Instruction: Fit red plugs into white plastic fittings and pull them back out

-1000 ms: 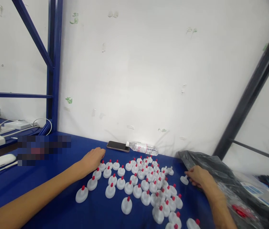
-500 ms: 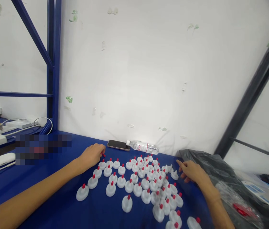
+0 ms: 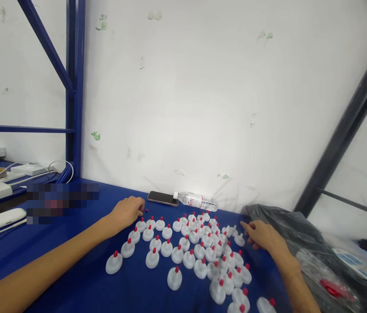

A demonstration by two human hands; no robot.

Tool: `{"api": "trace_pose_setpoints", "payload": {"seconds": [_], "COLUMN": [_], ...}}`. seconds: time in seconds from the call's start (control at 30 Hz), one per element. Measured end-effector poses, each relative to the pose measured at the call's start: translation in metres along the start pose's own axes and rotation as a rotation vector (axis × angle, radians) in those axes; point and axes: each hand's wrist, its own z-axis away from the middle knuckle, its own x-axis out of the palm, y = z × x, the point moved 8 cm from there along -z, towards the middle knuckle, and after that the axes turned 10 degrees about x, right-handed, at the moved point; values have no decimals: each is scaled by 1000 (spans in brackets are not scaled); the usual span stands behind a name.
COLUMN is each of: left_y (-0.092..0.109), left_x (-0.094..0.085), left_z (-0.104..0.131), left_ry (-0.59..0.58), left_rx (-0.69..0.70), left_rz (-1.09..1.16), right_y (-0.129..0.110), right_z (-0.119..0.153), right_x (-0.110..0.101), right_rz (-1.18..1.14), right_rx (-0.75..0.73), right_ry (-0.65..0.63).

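Observation:
My left hand [image 3: 130,211] rests low over the blue table with its fingers curled down; what is under the fingertips is hidden. Just right of them lies a small red cap [image 3: 147,211], apart from the fingers. Close by stand white squeeze bottles with red caps [image 3: 141,225], round-bodied and upright. At the right, my right hand [image 3: 259,234] has its index finger stretched out and the other fingers loosely bent, with nothing visible in it. Nearest to it are a few white bottles without red caps [image 3: 239,239].
Many more red-capped bottles [image 3: 189,259] spread over the blue table [image 3: 82,278]. At the wall lie a phone [image 3: 163,198] and a clear water bottle [image 3: 199,201]. A black plastic bag [image 3: 274,213] and a clear bag of red pieces [image 3: 335,288] are at right.
The red cap at my left fingertips now lies a little to their right, apart from them. My right hand has hardly moved; the whole view has shifted slightly.

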Motion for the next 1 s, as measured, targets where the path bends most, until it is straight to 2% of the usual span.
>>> {"api": "trace_pose_setpoints", "payload": {"seconds": [0.07, 0.2, 0.57, 0.8, 1.0], "left_y": [2, 9, 23, 36, 41], "left_x": [-3, -8, -17, -24, -27], "left_z": [0, 1, 4, 9, 12], "left_ry": [15, 52, 202, 198, 188], "left_rx": [0, 6, 37, 56, 56], "left_rz": [-2, -3, 35, 46, 46], "right_y": [0, -3, -8, -8, -8], "right_z": [3, 9, 15, 17, 17], "right_x": [3, -1, -9, -17, -19], "right_rz": [15, 42, 72, 131, 166], "right_rx": [15, 27, 11, 16, 12], "right_ry": [-69, -89, -30, 59, 84]}}
